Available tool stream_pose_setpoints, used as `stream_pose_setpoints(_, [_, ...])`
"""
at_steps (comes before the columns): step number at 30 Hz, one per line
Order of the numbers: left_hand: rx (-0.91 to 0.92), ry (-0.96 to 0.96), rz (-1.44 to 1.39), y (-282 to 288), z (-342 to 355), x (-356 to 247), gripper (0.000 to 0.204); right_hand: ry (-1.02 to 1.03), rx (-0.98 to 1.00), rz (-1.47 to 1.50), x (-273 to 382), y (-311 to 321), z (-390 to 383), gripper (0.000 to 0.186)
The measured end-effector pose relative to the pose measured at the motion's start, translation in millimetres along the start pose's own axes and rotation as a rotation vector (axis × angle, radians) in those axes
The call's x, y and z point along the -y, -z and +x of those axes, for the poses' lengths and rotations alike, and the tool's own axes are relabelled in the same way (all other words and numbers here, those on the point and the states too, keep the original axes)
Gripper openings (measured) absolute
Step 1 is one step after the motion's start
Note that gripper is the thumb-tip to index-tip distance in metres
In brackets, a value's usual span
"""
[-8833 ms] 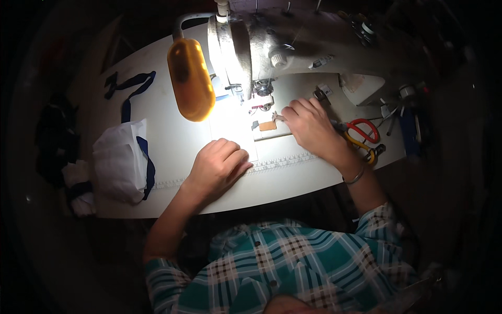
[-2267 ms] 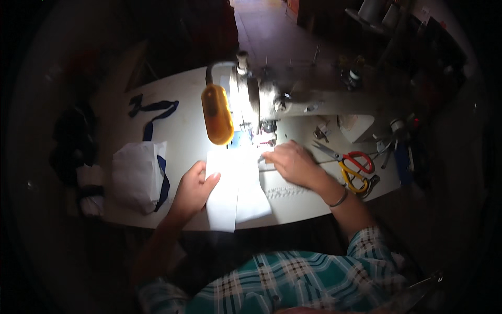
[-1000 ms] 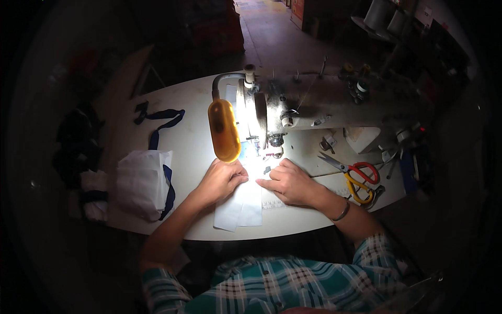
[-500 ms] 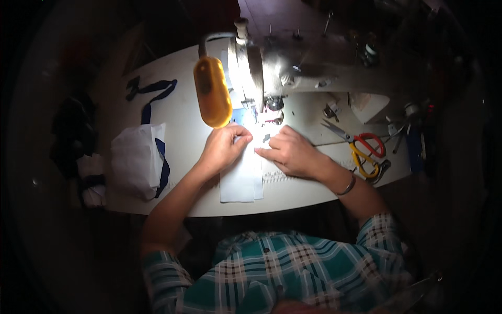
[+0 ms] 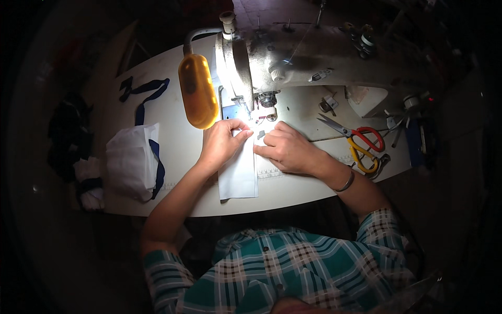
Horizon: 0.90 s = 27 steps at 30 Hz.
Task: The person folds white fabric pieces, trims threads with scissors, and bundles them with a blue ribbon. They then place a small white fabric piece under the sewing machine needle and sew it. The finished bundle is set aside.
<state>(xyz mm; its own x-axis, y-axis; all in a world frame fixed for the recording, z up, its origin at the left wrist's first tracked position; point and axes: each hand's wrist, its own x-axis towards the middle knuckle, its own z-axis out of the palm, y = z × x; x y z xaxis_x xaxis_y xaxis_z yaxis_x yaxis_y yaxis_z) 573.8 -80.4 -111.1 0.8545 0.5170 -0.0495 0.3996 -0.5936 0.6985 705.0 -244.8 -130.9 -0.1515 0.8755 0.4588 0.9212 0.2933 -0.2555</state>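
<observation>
A folded white fabric strip (image 5: 238,180) lies on the sewing machine table, its far end under the lit needle area of the sewing machine (image 5: 235,68). My left hand (image 5: 220,144) pinches the strip's far part between thumb and index finger, close to the presser foot. On the other side, my right hand (image 5: 288,150) has its fingers curled in, with the index fingertip touching the strip's right edge. Whether it grips anything is hidden. A small dark grey scrap (image 5: 261,135) lies between the hands.
An orange-yellow lamp (image 5: 198,94) hangs left of the needle. Scissors (image 5: 355,140) with red and yellow handles lie right of my right hand. White cloth (image 5: 128,162) with a dark blue band (image 5: 156,167) sits at the left, dark fabric (image 5: 70,131) beyond it.
The strip's lower layer, which stuck out at the right near end, now lines up almost evenly with the upper one. My hands have barely moved; the view has shifted slightly.
</observation>
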Motion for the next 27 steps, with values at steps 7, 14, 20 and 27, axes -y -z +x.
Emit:
stream_pose_setpoints(7, [-0.099,-0.04,-0.002,-6,1,3,0.021,-0.01,0.017,0.008,1,4,0,0.019])
stream_pose_setpoints(14, [-0.095,-0.03,0.034,-4,0,-4,0.023,0.003,-0.037,0.005,-2,4,-2,0.022])
stream_pose_setpoints(20, [-0.105,-0.053,0.073,-6,2,-1,0.026,-0.016,-0.118,-0.079,-1,2,0,0.024])
stream_pose_setpoints(27, [-0.092,-0.039,0.157,-5,-4,0,0.018,-0.024,-0.034,-0.168,1,2,2,0.031])
